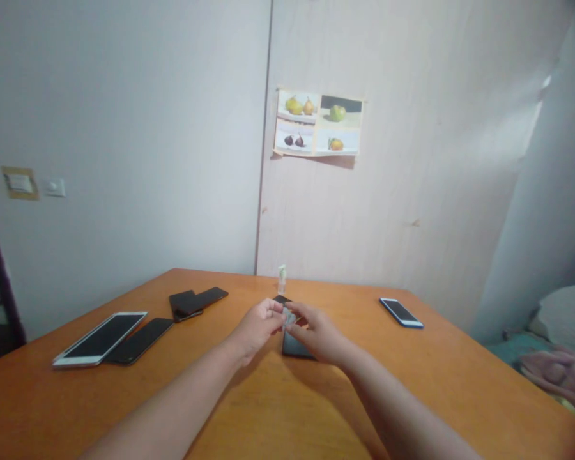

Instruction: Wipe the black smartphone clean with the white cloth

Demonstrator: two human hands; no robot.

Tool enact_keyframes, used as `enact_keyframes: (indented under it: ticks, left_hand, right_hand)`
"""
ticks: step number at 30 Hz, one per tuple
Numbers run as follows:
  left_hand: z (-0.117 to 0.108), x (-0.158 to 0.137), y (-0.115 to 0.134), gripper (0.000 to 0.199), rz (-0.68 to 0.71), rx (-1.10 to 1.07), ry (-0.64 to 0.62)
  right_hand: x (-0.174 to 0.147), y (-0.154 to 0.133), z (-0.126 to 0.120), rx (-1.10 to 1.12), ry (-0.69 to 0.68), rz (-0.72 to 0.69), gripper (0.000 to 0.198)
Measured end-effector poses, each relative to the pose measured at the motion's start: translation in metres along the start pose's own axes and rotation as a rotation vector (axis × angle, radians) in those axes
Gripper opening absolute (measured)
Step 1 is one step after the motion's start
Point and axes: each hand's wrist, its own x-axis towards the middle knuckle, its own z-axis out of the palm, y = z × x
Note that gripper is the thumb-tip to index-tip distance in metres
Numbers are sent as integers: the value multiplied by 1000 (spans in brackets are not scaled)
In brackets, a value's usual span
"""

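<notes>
I note a small translucent item [289,317] at centre, over a dark phone [295,347]. The left hand [259,329] pinches it, fingers closed; the right hand [320,334] curves beside it, fingers slightly apart — grip I cannot confirm. Bottle [282,281] at twelve o'clock, white tablet [100,339] at nine.

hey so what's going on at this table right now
A person's left hand pinches a small clear item, too blurred to identify, and the right hand is at it too, grip unclear. Both are over a dark phone on the table. A small clear bottle stands beyond; a white tablet lies to the left, a blue-edged phone to the right.
</notes>
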Motion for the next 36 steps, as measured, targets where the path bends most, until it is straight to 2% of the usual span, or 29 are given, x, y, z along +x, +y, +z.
enact_keyframes:
  ticks: [2, 5, 10, 19, 21, 26, 30, 36]
  left_hand:
    - [3, 4, -3, 31, -2, -21, 15]
    - [7, 5, -16, 31, -5, -84, 21]
    - [13, -4, -32, 35, -59, -187, -141]
    - [17, -6, -29, 20, -59, -319, -265]
    - [16, -6, -30, 17, -76, -290, -250]
    - [14, -6, -30, 16, -120, -150, -158]
    - [14, -8, -26, 19, -127, -160, -160]
    - [14, -9, -22, 20, -126, -170, -105]
  right_hand:
    - [5, 8, 5, -27, -19, 4, 20]
    - [4, 27, 15, -58, 73, 107, 17]
    - [-11, 52, 23, 33, 123, 272, 20]
    - [-17, 38, 22, 242, 94, 390, 38]
    - [-17, 39, 22, 251, 106, 408, 40]
    - [-17, 37, 19, 218, 245, 379, 37]
    - [-17, 32, 20, 308, 173, 310, 31]
    - [-18, 33, 26, 406, 171, 338, 28]
